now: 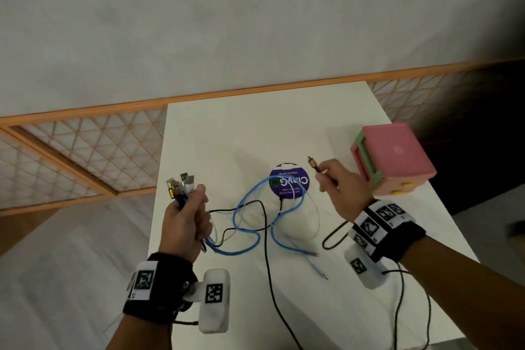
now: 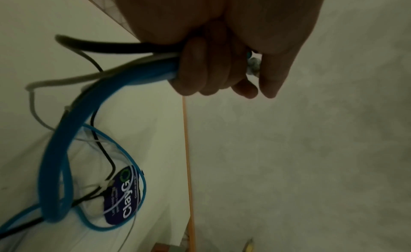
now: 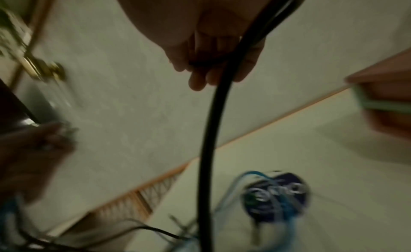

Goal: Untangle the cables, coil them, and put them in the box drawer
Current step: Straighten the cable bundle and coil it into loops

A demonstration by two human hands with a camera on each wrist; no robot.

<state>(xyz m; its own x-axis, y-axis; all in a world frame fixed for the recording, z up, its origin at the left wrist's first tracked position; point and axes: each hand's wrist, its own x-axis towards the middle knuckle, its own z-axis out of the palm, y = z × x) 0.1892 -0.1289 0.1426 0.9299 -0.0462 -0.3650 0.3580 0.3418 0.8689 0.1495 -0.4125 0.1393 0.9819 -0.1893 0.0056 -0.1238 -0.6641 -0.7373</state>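
The left hand (image 1: 186, 224) is fisted round a bunch of cable ends (image 1: 179, 186), plugs sticking up, at 9 o'clock on the table (image 1: 227, 128); the right hand (image 1: 342, 190) pinches a black cable (image 1: 332, 239) just below its gold plug (image 1: 312, 163); blue cable (image 1: 250, 247) loops lie tangled at centre; the pink box (image 1: 397, 156) sits at 3 o'clock.

Head view: you get dim, even indoor light; the white table (image 1: 284, 128) is the brightest area, corners fall off dark, and the orange rail (image 1: 199, 95) bows from wide-angle distortion.
Shadows: soft and faint beside the pink box (image 1: 397, 156).
Left wrist view: murky and greenish — your left hand (image 2: 222, 45) is a dark, underexposed mass, the blue cable (image 2: 55, 168) soft.
Right wrist view: heavy motion blur — the purple sticker (image 3: 275, 196) smears, the black cable (image 3: 206, 141) is out of focus.
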